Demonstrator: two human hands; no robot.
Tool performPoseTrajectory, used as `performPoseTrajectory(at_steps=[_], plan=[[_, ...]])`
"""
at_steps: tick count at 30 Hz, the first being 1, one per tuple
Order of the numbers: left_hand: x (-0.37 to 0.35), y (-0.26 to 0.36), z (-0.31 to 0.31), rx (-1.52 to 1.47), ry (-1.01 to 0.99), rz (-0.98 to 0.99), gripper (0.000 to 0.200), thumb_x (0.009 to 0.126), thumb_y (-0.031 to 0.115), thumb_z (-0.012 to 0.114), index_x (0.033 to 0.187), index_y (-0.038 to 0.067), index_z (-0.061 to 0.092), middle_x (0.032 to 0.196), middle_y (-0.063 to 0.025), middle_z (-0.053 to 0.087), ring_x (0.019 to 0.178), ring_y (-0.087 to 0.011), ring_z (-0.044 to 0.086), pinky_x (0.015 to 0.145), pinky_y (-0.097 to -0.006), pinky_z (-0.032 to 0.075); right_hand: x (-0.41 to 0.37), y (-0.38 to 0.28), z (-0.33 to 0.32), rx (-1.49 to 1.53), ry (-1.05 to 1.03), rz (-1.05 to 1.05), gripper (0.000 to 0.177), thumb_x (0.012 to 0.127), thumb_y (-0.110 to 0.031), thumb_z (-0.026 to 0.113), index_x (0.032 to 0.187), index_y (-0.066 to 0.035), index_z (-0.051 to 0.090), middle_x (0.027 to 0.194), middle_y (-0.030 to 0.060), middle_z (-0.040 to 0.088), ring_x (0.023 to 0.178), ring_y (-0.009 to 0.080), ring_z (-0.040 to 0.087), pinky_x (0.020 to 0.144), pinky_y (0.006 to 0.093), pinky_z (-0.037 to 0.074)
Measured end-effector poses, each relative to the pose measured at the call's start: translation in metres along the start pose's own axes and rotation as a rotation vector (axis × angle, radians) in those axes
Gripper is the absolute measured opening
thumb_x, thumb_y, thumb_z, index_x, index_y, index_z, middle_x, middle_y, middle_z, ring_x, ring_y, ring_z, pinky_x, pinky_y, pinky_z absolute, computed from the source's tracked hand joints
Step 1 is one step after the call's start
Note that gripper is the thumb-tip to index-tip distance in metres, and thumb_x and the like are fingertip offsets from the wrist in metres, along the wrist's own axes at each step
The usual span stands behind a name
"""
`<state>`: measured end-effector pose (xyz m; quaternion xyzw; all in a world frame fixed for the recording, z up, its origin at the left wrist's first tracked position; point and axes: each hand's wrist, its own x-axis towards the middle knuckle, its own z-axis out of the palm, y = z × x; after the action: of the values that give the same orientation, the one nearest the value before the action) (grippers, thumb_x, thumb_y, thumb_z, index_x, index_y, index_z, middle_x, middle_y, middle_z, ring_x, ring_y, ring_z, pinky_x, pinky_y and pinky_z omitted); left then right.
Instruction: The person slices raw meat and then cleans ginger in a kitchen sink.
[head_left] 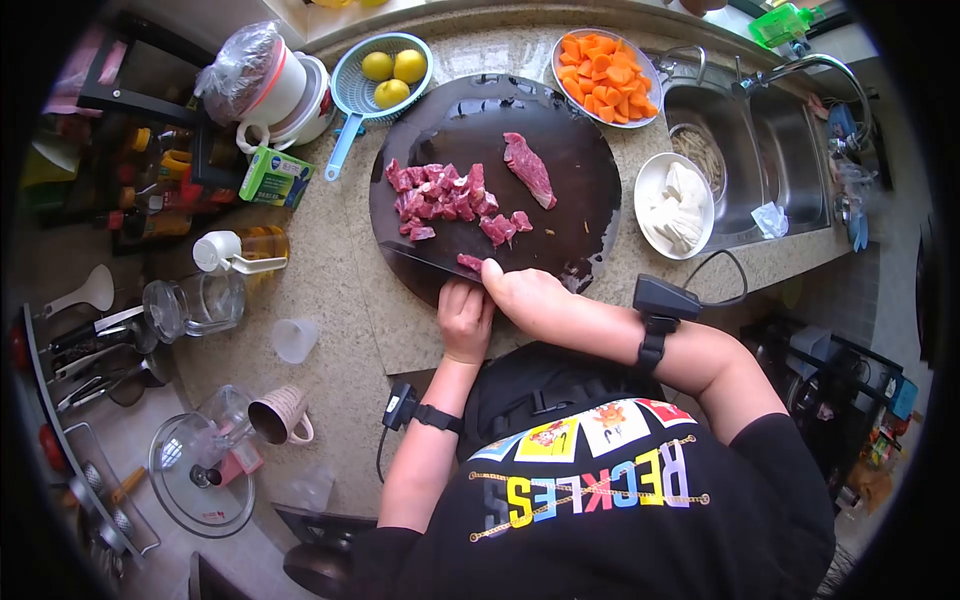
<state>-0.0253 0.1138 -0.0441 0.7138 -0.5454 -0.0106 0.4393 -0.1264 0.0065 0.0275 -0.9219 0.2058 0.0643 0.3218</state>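
Near the front edge of the round dark cutting board (560, 130), my right hand (520, 293) is closed round a knife, its handle hidden by my fingers. The knife's dark blade (430, 259) points left across the board. Just beyond my right hand, a small strip of meat (469, 262) lies against the blade. My left hand (465, 318) is beside my right hand at the board's edge, fingers curled; what they press or hold is hidden. Cut meat chunks (440, 193) form a pile behind the blade, and a larger meat slice (529, 170) lies further right.
Behind the board are a blue strainer (345, 95) with lemons and a bowl of carrots (650, 112). On the right, a white plate (647, 235) holds pale slices beside the sink (755, 225). An oil jug (262, 247), glass jar (215, 302) and mug (280, 415) stand left.
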Motion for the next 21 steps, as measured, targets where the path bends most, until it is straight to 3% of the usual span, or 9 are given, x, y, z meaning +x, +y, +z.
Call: performPoseTrajectory(at_steps=[6, 13, 16, 21], plan=[[-0.002, 0.001, 0.001, 0.018, 0.043, 0.019, 0.024, 0.067, 0.0, 0.067, 0.091, 0.0, 0.062, 0.096, -0.014, 0.058, 0.088, -0.0341, 0.056, 0.077, -0.0408, 0.045, -0.045, 0.018, -0.012, -0.018, -0.088, 0.08, 0.024, 0.074, 0.001, 0.05, 0.093, 0.001, 0.036, 0.066, 0.0225, 0.059, 0.064, 0.0401, 0.061, 0.054, 0.046, 0.049], [0.0, 0.015, -0.018, -0.036, 0.079, -0.081, 0.018, 0.071, -0.003, 0.065, 0.088, -0.001, 0.064, 0.097, -0.0137, 0.059, 0.09, -0.0297, 0.057, 0.078, -0.0374, 0.046, -0.037, 0.022, -0.026, 0.008, 0.118, 0.091, 0.025, 0.073, 0.004, 0.049, 0.092, 0.0, 0.034, 0.063, 0.0216, 0.057, 0.065, 0.0407, 0.06, 0.054, 0.0477, 0.048], [-0.009, 0.013, -0.025, -0.027, 0.103, -0.168, 0.018, 0.071, -0.004, 0.064, 0.088, -0.001, 0.065, 0.094, -0.0135, 0.059, 0.088, -0.0292, 0.058, 0.077, -0.0362, 0.047, -0.057, 0.018, -0.025, -0.019, 0.073, 0.062, 0.025, 0.073, 0.004, 0.048, 0.092, 0.0, 0.033, 0.063, 0.0219, 0.057, 0.065, 0.0413, 0.06, 0.054, 0.048, 0.048], [-0.01, 0.018, -0.021, 0.023, 0.054, -0.024, 0.018, 0.069, -0.005, 0.064, 0.087, -0.001, 0.064, 0.091, -0.013, 0.06, 0.086, -0.0298, 0.059, 0.078, -0.0372, 0.047, -0.083, 0.012, -0.019, -0.024, -0.083, 0.056, 0.023, 0.075, 0.003, 0.047, 0.094, 0.001, 0.033, 0.063, 0.0212, 0.056, 0.064, 0.0415, 0.058, 0.054, 0.0487, 0.046]])
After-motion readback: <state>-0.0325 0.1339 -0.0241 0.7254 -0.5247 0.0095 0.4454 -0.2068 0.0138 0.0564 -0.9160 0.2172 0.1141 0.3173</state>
